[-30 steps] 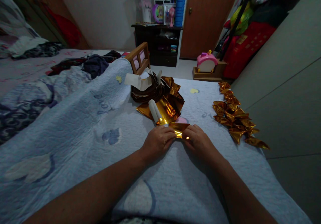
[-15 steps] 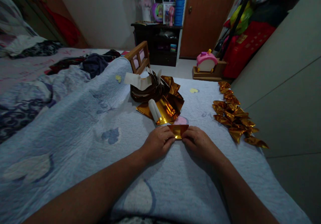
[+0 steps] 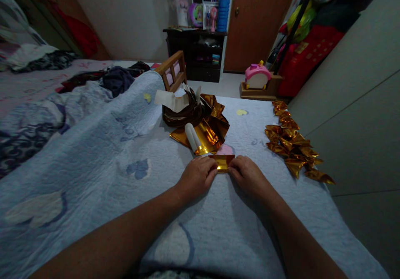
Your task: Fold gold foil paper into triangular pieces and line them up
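Through the head camera I observe the left hand (image 3: 199,173) with its fingers curled closed on the left end of the folded gold sheet (image 3: 223,163), and the right hand (image 3: 249,173) likewise pinching the right end. The sheet sits between both hands at the blue quilt (image 3: 212,233), just nearer than the loose gold stack (image 3: 215,122); shaped gold pieces (image 3: 292,143) lie well apart, along the quilt's right side.
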A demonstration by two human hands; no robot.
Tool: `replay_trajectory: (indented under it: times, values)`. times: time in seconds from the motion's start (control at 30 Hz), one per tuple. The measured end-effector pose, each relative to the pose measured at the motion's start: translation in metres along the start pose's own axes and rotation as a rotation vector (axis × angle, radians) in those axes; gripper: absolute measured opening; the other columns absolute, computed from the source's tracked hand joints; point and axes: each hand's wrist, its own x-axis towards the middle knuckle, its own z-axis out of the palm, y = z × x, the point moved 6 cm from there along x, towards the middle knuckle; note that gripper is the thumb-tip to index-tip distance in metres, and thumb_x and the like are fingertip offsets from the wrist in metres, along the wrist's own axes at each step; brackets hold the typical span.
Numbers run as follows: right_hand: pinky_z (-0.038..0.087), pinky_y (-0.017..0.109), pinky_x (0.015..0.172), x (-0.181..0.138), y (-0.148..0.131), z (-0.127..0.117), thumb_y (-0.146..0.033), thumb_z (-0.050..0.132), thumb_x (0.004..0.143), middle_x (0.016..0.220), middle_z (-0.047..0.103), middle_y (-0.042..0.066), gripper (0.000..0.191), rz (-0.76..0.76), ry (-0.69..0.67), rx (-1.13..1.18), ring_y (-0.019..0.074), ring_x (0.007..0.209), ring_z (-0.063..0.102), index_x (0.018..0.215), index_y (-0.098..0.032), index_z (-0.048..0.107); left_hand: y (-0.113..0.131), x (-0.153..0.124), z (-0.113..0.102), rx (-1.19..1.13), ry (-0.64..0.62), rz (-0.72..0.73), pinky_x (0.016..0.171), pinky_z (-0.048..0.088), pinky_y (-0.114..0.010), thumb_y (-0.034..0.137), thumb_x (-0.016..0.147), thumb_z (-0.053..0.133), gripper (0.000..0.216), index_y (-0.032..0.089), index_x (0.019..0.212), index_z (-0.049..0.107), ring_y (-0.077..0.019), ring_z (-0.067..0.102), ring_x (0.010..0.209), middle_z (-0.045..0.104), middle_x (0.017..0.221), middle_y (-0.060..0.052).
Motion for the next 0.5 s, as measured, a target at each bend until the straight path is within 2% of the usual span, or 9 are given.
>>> replay_trajectory:
  times: [0.27, 0.5]
  values:
    - [0.040, 0.032, 0.074, 0.0012, 0.0005, -0.0005, -0.016, 0.059, 0.089, 0.082, 0.066, 0.007, 0.014, 0.111, -0.021, -0.036, 0.0204, 0.079, 0.058, 0.078, -0.018, 0.066, -0.0021, 0.0000, 0.0037, 0.071, -0.035, -0.042, 0.079, 0.048, -0.034, 0.018, 0.097, 0.056, 0.013, 0.017, 0.087, 0.064, -0.0215, 0.063, 0.084, 0.069, 0.088, -0.006]
    - [0.038, 0.031, 0.075, 0.0017, 0.0001, 0.0007, -0.017, 0.058, 0.090, 0.084, 0.066, 0.007, 0.015, 0.139, -0.037, -0.070, 0.0203, 0.080, 0.056, 0.079, -0.017, 0.067, -0.0035, 0.0012, 0.0025, 0.090, -0.040, -0.097, 0.081, 0.048, -0.034, 0.020, 0.096, 0.058, 0.011, 0.017, 0.088, 0.063, -0.0222, 0.064, 0.087, 0.069, 0.089, -0.006]
